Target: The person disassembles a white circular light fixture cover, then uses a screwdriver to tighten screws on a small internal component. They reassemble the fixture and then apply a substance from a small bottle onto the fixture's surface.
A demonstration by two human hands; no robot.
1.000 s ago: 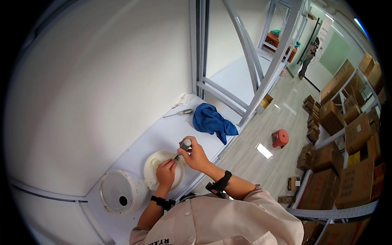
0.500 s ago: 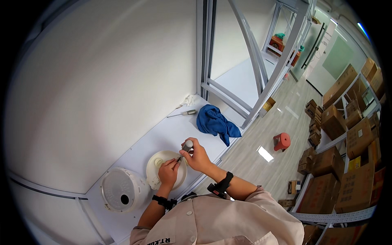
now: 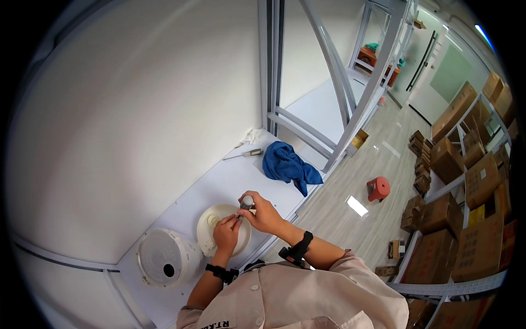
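Note:
My right hand is wrapped round the grey handle of a screwdriver, which points down toward my left fingers. My left hand has its fingertips pinched together at the screwdriver's lower end; whatever they hold is too small to make out. Both hands are over a round cream-coloured shallow part lying on the white bench. Inside it, near its far left rim, is a small pale ring-shaped piece. A white cylindrical housing with a translucent round face and a dark round hole stands left of it.
Farther along the bench lie a blue cloth, another screwdriver and a crumpled white cloth or tissue. Grey metal frame posts rise behind. A red stool and shelves of cardboard boxes are at right.
My right hand and the screwdriver have shifted slightly left and lower, with the handle now more upright over my left fingertips. My left hand stays nearly in place.

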